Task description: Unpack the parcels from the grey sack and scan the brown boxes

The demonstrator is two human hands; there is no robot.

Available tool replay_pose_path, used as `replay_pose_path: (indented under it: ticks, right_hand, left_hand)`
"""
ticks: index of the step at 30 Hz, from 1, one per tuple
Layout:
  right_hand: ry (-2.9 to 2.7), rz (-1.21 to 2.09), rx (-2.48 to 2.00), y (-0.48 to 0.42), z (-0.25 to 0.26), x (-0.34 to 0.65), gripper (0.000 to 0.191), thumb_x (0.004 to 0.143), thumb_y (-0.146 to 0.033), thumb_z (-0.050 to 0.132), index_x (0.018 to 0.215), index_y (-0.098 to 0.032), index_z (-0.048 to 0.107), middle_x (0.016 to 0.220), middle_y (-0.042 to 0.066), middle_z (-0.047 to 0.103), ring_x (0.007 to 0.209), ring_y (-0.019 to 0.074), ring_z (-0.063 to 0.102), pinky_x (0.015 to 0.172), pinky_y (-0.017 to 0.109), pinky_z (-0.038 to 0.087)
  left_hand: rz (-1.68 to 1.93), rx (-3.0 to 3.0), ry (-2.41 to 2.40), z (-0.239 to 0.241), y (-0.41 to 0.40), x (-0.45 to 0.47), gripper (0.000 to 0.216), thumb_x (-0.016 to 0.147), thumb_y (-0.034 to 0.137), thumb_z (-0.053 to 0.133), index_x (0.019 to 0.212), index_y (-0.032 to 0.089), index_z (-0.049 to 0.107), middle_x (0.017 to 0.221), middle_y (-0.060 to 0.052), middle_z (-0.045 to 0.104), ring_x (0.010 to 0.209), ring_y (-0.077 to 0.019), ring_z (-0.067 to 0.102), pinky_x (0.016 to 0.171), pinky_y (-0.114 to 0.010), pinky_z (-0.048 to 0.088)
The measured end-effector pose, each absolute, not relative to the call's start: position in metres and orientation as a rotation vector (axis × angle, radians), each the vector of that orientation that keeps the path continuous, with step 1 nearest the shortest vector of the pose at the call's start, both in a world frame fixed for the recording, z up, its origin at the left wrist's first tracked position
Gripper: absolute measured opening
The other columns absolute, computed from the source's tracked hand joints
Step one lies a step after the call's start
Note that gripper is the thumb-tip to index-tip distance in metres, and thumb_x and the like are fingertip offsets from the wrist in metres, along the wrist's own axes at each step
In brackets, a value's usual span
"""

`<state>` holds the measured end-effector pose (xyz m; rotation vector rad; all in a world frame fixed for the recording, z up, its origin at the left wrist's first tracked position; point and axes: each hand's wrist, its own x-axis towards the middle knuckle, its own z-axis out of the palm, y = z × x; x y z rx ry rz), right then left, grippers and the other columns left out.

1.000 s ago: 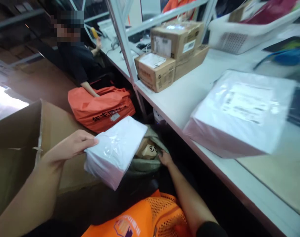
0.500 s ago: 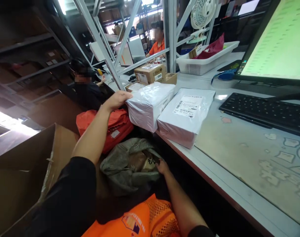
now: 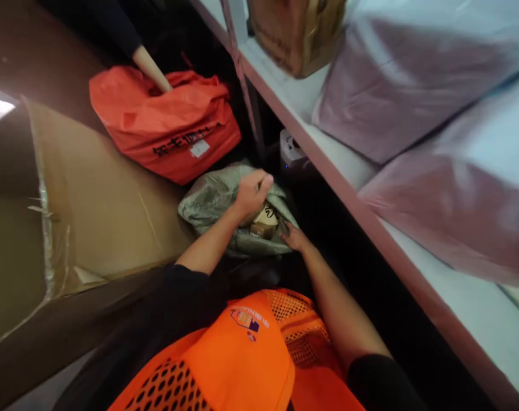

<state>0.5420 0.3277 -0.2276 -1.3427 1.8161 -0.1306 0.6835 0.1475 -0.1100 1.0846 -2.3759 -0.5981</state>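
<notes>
A grey-green woven sack (image 3: 208, 197) sits low between the cardboard box and the bench. Small boxes lie inside its mouth, among them a brown carton (image 3: 263, 230). My left hand (image 3: 251, 195) is over the sack's opening with its fingers curled closed; what they hold, if anything, is hidden. At the right side of the opening, my right hand (image 3: 294, 237) pinches the sack's rim. Just behind the sack stands a red bag (image 3: 174, 128) with dark lettering and a white label.
Another person's forearm (image 3: 151, 68) reaches into the red bag. A large open cardboard box (image 3: 101, 200) stands at left. On the bench (image 3: 353, 168) at right are a brown carton (image 3: 289, 34) and wrapped parcels (image 3: 388, 91). A white object (image 3: 291, 149) stands beneath the bench.
My view has tilted down. My left hand has left the white wrapped parcel on the bench and come down over the sack. My right hand stays at the rim. Another person's arm has entered the red bag.
</notes>
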Motion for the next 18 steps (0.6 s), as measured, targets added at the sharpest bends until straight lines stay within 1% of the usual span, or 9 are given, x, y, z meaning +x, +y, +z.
replay_pose_path:
  ticks: [1, 3, 5, 6, 9, 11, 13, 15, 18]
  right_hand:
    - [1.791, -0.065, -1.329, 0.326, -0.233, 0.545, 0.067, 0.100, -0.039, 0.057, 0.159, -0.014, 0.039, 0.143, 0.018, 0.061, 0.134, 0.0276, 0.059, 0.109, 0.037, 0.048]
    - [1.743, 0.051, -1.317, 0.323, -0.240, 0.551, 0.069, 0.100, -0.043, 0.056, 0.160, -0.014, 0.037, 0.144, 0.019, 0.061, 0.135, 0.0294, 0.057, 0.110, 0.040, 0.047]
    - [1.704, 0.140, -1.318, 0.318, -0.242, 0.557, 0.068, 0.101, -0.046, 0.054, 0.159, -0.016, 0.039, 0.144, 0.020, 0.060, 0.135, 0.0320, 0.057, 0.110, 0.044, 0.047]
    - [1.689, 0.179, -1.320, 0.316, -0.242, 0.560, 0.067, 0.101, -0.047, 0.054, 0.159, -0.016, 0.041, 0.144, 0.020, 0.060, 0.135, 0.0330, 0.057, 0.109, 0.045, 0.048]
    - [1.650, 0.274, -1.322, 0.307, -0.240, 0.566, 0.063, 0.101, -0.045, 0.054, 0.156, -0.017, 0.046, 0.143, 0.020, 0.061, 0.134, 0.0337, 0.058, 0.108, 0.045, 0.049]
    - [1.623, 0.319, -1.322, 0.301, -0.240, 0.571, 0.062, 0.100, -0.044, 0.057, 0.155, -0.017, 0.047, 0.143, 0.019, 0.062, 0.133, 0.0322, 0.059, 0.108, 0.043, 0.049]
    - [1.588, 0.355, -1.323, 0.295, -0.242, 0.575, 0.064, 0.098, -0.045, 0.062, 0.154, -0.018, 0.049, 0.142, 0.017, 0.063, 0.132, 0.0306, 0.060, 0.108, 0.040, 0.049]
    - [1.555, 0.383, -1.324, 0.290, -0.244, 0.579, 0.068, 0.093, -0.047, 0.068, 0.153, -0.019, 0.051, 0.142, 0.016, 0.063, 0.132, 0.0308, 0.060, 0.108, 0.039, 0.049]
    - [1.541, 0.393, -1.329, 0.280, -0.246, 0.581, 0.077, 0.091, -0.052, 0.071, 0.157, -0.022, 0.046, 0.145, 0.015, 0.061, 0.134, 0.0325, 0.058, 0.109, 0.040, 0.048]
  left_hand:
    - [-0.742, 1.224, -2.499, -0.144, 0.158, 0.706, 0.039, 0.105, 0.041, 0.041, 0.084, 0.017, 0.064, 0.086, -0.006, 0.066, 0.090, -0.0190, 0.065, 0.090, -0.035, 0.054]
    - [-0.957, 1.470, -2.611, -0.202, 0.172, 0.746, 0.021, 0.099, 0.027, 0.052, 0.096, 0.016, 0.070, 0.098, -0.008, 0.071, 0.097, -0.0202, 0.066, 0.094, -0.034, 0.054]
    - [-1.062, 1.660, -2.625, -0.243, 0.179, 0.779, 0.018, 0.092, 0.020, 0.057, 0.103, 0.016, 0.072, 0.109, -0.012, 0.073, 0.104, -0.0230, 0.067, 0.096, -0.035, 0.053]
    - [-1.091, 1.736, -2.622, -0.258, 0.181, 0.793, 0.019, 0.090, 0.019, 0.059, 0.102, 0.015, 0.073, 0.109, -0.014, 0.073, 0.105, -0.0246, 0.067, 0.095, -0.036, 0.054]
    - [-1.196, 1.930, -2.641, -0.286, 0.185, 0.819, 0.016, 0.088, 0.021, 0.063, 0.094, 0.013, 0.075, 0.099, -0.017, 0.074, 0.101, -0.0285, 0.069, 0.088, -0.037, 0.054]
    - [-1.251, 1.980, -2.664, -0.296, 0.187, 0.828, 0.018, 0.087, 0.018, 0.063, 0.095, 0.011, 0.077, 0.097, -0.018, 0.073, 0.099, -0.0298, 0.070, 0.086, -0.037, 0.054]
    - [-1.277, 1.961, -2.685, -0.305, 0.185, 0.830, 0.023, 0.089, 0.016, 0.060, 0.103, 0.012, 0.077, 0.109, -0.018, 0.073, 0.103, -0.0306, 0.069, 0.090, -0.038, 0.053]
    - [-1.298, 1.901, -2.694, -0.313, 0.175, 0.828, 0.026, 0.093, 0.018, 0.057, 0.110, 0.015, 0.077, 0.124, -0.016, 0.070, 0.110, -0.0298, 0.068, 0.097, -0.038, 0.052]
    - [-1.318, 1.860, -2.654, -0.323, 0.141, 0.822, 0.029, 0.098, 0.023, 0.053, 0.112, 0.015, 0.077, 0.127, -0.013, 0.070, 0.118, -0.0272, 0.065, 0.104, -0.033, 0.048]
